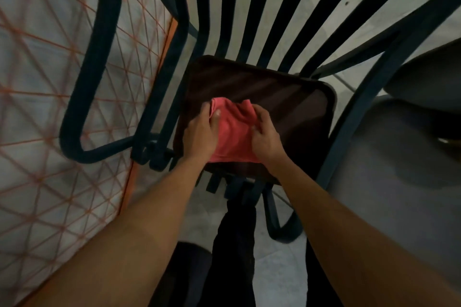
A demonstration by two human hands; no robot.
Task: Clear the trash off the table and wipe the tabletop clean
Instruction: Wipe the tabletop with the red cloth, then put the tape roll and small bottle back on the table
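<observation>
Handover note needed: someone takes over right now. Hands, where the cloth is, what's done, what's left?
Left hand: grips the left edge of the red cloth, thumb on top.
Right hand: fingers curled into the cloth's right side.
Cloth: bunched between both hands, lying on the dark seat cushion of a dark metal chair.
Done: cloth is in hand. No trash is in view.
Left: the table with the orange-lined cover sits to the left; whether any of it has been wiped cannot be told. Carry the cloth there and wipe.
</observation>
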